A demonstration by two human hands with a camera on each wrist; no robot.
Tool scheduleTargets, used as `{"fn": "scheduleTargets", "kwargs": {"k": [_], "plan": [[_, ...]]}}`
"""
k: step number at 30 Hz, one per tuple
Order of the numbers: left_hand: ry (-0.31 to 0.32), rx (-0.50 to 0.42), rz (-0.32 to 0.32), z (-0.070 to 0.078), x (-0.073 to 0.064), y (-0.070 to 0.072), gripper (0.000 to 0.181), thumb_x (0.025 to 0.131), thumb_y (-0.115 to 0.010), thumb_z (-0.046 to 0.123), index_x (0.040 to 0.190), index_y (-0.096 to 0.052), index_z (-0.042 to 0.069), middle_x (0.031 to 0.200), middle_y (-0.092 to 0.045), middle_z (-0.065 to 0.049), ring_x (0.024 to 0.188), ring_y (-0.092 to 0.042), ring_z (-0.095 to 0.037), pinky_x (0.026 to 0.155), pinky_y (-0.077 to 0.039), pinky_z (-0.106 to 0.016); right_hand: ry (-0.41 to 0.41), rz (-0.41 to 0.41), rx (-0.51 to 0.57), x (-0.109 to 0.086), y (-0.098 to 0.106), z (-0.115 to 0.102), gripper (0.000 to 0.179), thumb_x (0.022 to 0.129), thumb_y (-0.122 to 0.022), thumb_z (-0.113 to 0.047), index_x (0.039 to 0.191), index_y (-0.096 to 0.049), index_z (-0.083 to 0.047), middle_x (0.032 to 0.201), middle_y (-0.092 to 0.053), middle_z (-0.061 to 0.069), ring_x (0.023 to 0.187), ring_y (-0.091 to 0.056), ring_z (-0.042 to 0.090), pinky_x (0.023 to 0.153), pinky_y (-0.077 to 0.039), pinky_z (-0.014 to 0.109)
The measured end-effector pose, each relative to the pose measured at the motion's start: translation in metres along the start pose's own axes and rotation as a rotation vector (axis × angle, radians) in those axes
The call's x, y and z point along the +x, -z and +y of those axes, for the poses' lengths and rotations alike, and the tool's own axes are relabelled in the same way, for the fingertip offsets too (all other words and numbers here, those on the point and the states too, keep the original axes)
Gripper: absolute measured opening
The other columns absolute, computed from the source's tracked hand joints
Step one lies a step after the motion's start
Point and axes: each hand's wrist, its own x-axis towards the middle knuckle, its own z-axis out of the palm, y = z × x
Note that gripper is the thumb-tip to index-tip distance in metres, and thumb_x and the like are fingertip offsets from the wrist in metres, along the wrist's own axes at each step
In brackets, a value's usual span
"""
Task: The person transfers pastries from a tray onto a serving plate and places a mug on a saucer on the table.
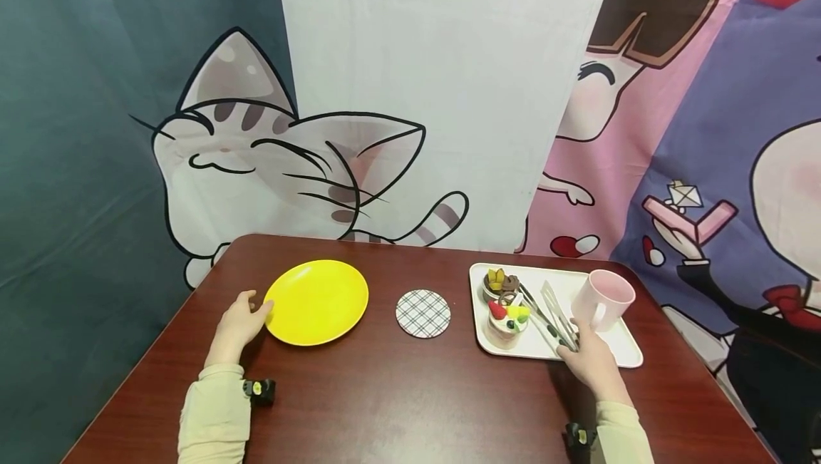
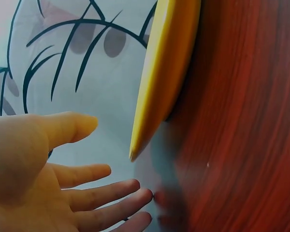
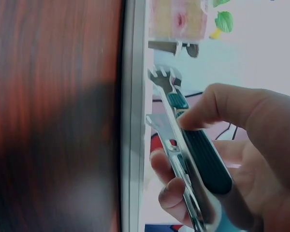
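My right hand (image 1: 593, 364) grips a pair of metal tongs (image 3: 200, 157) with dark green grips, thumb on one arm and fingers round the other. The toothed ends of the tongs stand apart, over the white tray (image 1: 625, 346). A pink mug (image 1: 603, 300) stands on the tray just beyond this hand. At the tray's left end sit a fruit-topped cake (image 1: 504, 328) and a chocolate cupcake (image 1: 495, 286) behind it. My left hand (image 1: 237, 325) is at the left rim of a yellow plate (image 1: 317, 303), its fingers spread; in the left wrist view the hand (image 2: 63, 174) holds nothing.
A round plaid coaster (image 1: 423, 313) lies between the plate and the tray. The brown wooden table (image 1: 385, 400) ends at a back edge close to a cartoon-printed curtain (image 1: 449, 93).
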Motion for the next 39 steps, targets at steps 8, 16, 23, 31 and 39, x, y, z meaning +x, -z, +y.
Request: {"fn": "scheduleTargets", "kwargs": {"k": [8, 16, 23, 31, 39], "plan": [[0.0, -0.008, 0.028, -0.009, 0.0, 0.007, 0.066, 0.092, -0.036, 0.041, 0.137, -0.022, -0.005, 0.127, -0.04, -0.032, 0.115, -0.038, -0.046, 0.093, -0.032, -0.056, -0.003, -0.013, -0.045, -0.003, 0.007, 0.012, 0.047, 0.075, -0.058, -0.024, 0.11, -0.052, 0.007, 0.099, -0.058, 0.032, 0.088, -0.056, 0.047, 0.072, -0.043, 0.05], [-0.012, -0.006, 0.032, -0.011, 0.003, 0.002, 0.06, 0.091, -0.038, 0.038, 0.134, -0.03, -0.004, 0.12, -0.047, -0.031, 0.108, -0.046, -0.042, 0.088, -0.037, -0.052, 0.025, -0.018, -0.063, -0.004, 0.01, 0.021, 0.04, 0.073, -0.062, -0.027, 0.099, -0.058, 0.003, 0.086, -0.062, 0.022, 0.077, -0.058, 0.035, 0.066, -0.042, 0.044], [-0.04, 0.001, 0.025, -0.012, 0.006, -0.003, 0.057, 0.09, -0.041, 0.036, 0.131, -0.035, -0.004, 0.103, -0.058, -0.023, 0.083, -0.057, -0.026, 0.076, -0.041, -0.043, 0.05, -0.024, -0.073, -0.005, 0.014, 0.027, 0.042, 0.076, -0.064, -0.038, 0.095, -0.062, 0.0, 0.084, -0.064, 0.018, 0.077, -0.059, 0.029, 0.065, -0.043, 0.04], [-0.03, -0.019, -0.002, -0.007, 0.006, -0.005, 0.059, 0.09, -0.043, 0.036, 0.132, -0.032, -0.004, 0.092, -0.058, -0.019, 0.072, -0.057, -0.019, 0.07, -0.042, -0.037, 0.045, -0.012, -0.047, -0.009, 0.033, 0.021, 0.044, 0.078, -0.063, -0.042, 0.098, -0.064, -0.003, 0.085, -0.065, 0.015, 0.078, -0.058, 0.026, 0.066, -0.042, 0.037], [-0.031, -0.017, -0.006, -0.007, 0.007, -0.008, 0.06, 0.09, -0.044, 0.036, 0.133, -0.03, -0.003, 0.089, -0.058, -0.017, 0.07, -0.056, -0.018, 0.07, -0.042, -0.037, -0.034, -0.015, 0.026, -0.021, 0.06, 0.029, 0.055, 0.076, -0.063, -0.047, 0.108, -0.061, -0.003, 0.094, -0.065, 0.021, 0.083, -0.06, 0.028, 0.065, -0.044, 0.035]]}}
